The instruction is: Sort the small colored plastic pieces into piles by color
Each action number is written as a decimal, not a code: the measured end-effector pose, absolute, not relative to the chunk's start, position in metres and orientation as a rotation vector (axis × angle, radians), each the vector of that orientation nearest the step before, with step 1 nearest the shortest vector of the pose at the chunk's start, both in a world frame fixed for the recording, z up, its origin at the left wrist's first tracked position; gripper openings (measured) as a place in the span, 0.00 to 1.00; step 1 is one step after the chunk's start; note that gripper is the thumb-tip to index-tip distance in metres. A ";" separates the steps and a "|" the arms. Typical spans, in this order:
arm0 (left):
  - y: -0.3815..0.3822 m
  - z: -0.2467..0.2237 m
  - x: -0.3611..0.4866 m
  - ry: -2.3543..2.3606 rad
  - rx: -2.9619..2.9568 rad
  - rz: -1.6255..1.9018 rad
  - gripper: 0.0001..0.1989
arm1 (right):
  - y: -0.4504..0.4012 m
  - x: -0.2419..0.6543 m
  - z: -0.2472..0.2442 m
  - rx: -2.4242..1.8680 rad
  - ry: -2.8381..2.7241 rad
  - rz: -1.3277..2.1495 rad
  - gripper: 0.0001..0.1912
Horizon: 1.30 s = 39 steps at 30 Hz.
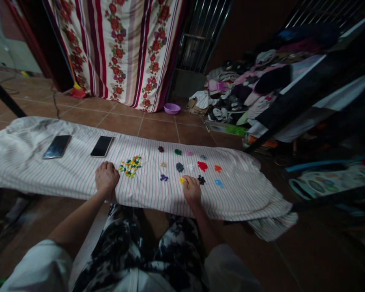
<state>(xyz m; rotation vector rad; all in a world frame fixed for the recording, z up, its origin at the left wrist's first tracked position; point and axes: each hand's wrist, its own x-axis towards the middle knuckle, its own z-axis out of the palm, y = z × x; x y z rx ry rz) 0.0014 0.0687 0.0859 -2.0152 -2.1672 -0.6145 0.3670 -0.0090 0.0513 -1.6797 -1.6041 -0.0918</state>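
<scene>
My right hand (192,190) is at the small yellow pile (181,180), thumb and forefinger pinched together at its edge. What lies between the fingertips is too small to make out. My left hand (106,176) rests on the striped cloth (152,194) with its fingers curled in, and nothing shows in it. Just right of it lies a mixed heap of small yellow, green, white and orange pieces (130,166). Around my right hand are sorted little piles, among them black (201,179), dark grey (179,166), red (202,166), purple (164,177), orange (218,168) and light blue (219,183).
Two phones, one at the far left (57,147) and one nearer (102,146), lie on the cloth. Beyond the table, a purple basin (172,108) stands on the tiled floor by a flowered curtain (118,52). Heaped clothes (240,89) fill the back right.
</scene>
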 end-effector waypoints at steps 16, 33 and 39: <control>0.068 0.084 0.002 -2.209 -2.008 -0.690 0.15 | -0.008 0.369 0.051 -1.600 -1.741 -0.092 0.15; 0.069 0.086 0.003 -2.211 -1.996 -0.684 0.12 | -0.005 0.379 0.048 -1.503 -1.644 -0.058 0.16; 0.069 0.083 0.002 -2.211 -1.992 -0.706 0.13 | -0.002 0.368 0.061 -1.423 -1.615 -0.182 0.15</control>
